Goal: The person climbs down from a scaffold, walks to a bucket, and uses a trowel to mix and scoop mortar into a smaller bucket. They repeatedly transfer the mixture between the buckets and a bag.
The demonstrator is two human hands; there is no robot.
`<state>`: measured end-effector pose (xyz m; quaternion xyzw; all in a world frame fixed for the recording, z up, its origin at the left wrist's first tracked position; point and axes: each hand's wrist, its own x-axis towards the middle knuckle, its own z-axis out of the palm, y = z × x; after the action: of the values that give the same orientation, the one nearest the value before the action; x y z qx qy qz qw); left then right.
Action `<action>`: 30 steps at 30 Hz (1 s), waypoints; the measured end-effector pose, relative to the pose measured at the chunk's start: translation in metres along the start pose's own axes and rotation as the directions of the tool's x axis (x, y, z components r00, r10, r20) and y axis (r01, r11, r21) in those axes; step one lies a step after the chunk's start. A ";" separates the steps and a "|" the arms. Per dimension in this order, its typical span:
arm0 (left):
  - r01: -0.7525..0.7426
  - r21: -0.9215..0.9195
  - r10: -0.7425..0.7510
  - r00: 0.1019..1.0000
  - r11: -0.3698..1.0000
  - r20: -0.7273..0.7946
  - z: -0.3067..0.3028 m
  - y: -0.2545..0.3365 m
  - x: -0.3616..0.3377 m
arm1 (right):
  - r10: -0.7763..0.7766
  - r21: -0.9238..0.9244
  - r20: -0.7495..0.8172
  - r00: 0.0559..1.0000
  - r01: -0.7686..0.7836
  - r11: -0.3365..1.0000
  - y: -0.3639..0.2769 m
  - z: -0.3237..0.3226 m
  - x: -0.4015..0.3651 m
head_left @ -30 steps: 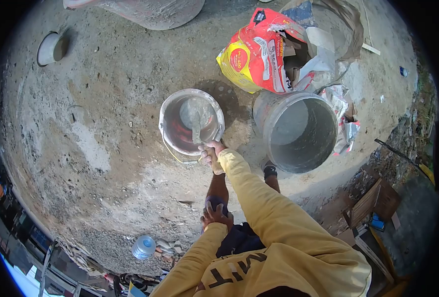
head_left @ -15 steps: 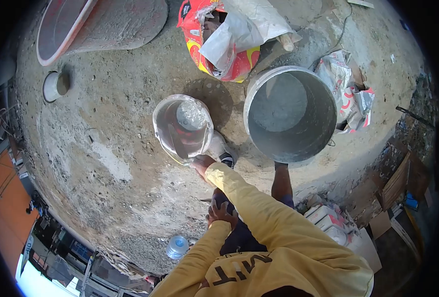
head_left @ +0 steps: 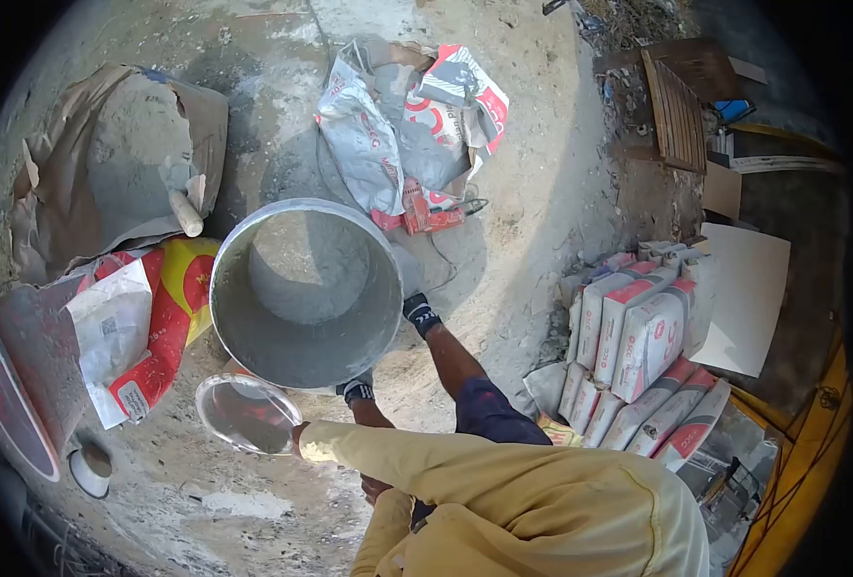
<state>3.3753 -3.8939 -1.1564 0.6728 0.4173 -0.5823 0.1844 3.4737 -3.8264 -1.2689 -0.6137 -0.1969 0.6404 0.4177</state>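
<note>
My right hand (head_left: 298, 438) is closed on the rim of a small bucket (head_left: 216, 415) with a pale, smeared lip. The bucket stands in front of my legs and leans towards the large tub. My left hand (head_left: 375, 488) is by my thigh, mostly hidden behind my right forearm, so its fingers do not show clearly. Just beyond the small bucket stands the large grey tub (head_left: 394, 279), its inside coated in cement, with grey material at the bottom.
Left of the tub lie a torn brown paper bag (head_left: 46, 226) holding grey powder and a red-and-yellow bag (head_left: 157, 356). A wooden-handled tool (head_left: 186, 213) rests there. Beyond are torn cement bags (head_left: 364, 135) and a red power tool (head_left: 431, 213). Stacked cement bags (head_left: 652, 337) stand right.
My view has turned to the right, bringing the stacked bags fully in. The small bucket, still in my right hand, now sits close against the large tub and is more tilted.
</note>
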 end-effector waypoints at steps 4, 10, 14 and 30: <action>-0.013 0.041 0.013 1.000 0.999 -0.017 0.007 0.001 0.008 | 0.101 -0.123 0.016 0.995 -0.098 0.988 0.017 -0.010 0.001; 0.014 0.017 -0.011 0.989 1.000 -0.149 -0.003 0.016 0.002 | 0.236 -0.364 0.053 0.970 -0.201 0.909 0.033 -0.070 -0.058; 0.030 0.028 -0.027 0.995 0.999 -0.100 -0.009 0.020 0.007 | 0.348 -0.525 0.140 0.927 -0.228 0.820 0.041 -0.164 -0.136; 0.050 0.129 -0.040 0.996 0.990 -0.074 -0.023 0.062 0.009 | 0.448 0.565 -0.680 0.580 0.026 0.825 0.179 -0.462 -0.132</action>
<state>3.4373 -3.9101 -1.1742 0.6941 0.3997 -0.5882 0.1119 3.8473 -4.1518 -1.4023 -0.7146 0.2657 0.3769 0.5259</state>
